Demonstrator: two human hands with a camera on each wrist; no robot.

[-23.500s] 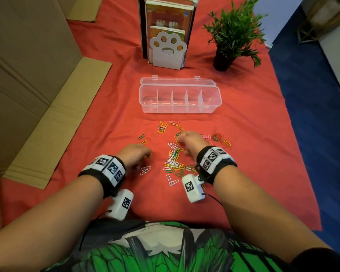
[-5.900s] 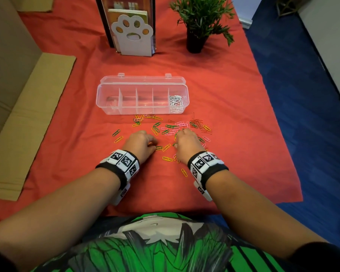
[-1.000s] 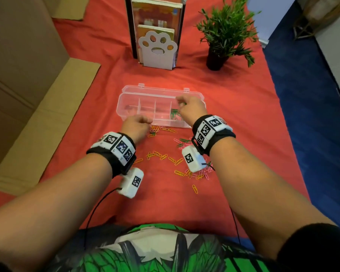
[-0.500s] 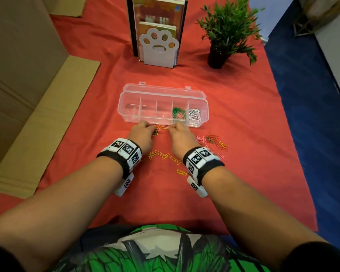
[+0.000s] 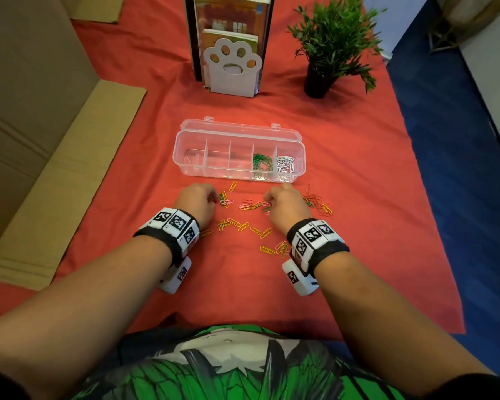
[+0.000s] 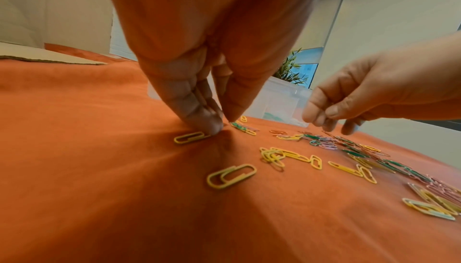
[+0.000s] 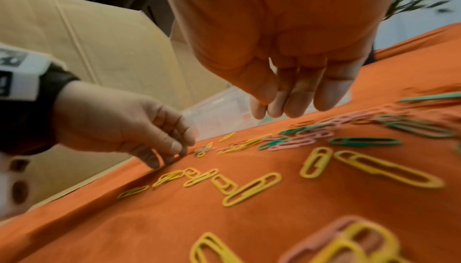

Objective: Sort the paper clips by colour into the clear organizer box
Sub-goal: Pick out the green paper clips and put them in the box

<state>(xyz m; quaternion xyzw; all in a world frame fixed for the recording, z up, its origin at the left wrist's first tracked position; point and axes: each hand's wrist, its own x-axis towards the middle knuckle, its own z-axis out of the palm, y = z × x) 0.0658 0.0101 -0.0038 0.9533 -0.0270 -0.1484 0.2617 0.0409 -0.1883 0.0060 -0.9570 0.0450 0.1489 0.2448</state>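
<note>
The clear organizer box (image 5: pixel 185 157) lies open on the red cloth, with green clips (image 5: pixel 261 163) in its fourth compartment and white clips (image 5: pixel 285 166) in its fifth. Loose yellow, pink, green and red clips (image 5: pixel 251 206) are scattered in front of it. My left hand (image 5: pixel 211 197) reaches down to the cloth. Its fingertips and thumb (image 6: pixel 222 125) close on the end of a yellow clip (image 6: pixel 189 137) that lies flat. My right hand (image 5: pixel 274 197) hovers just above the mixed clips, fingers loosely curled (image 7: pixel 279 109), and I see nothing in them.
A paw-shaped bookend with books (image 5: pixel 231 67) and a potted plant (image 5: pixel 326 53) stand behind the box. Flattened cardboard (image 5: pixel 55 168) lies along the cloth's left side. The cloth's right edge (image 5: pixel 433 226) drops to blue floor.
A second ago my right hand was over the box, where green clips now lie. It has come back down over the loose clips. The left hand has settled on a yellow clip.
</note>
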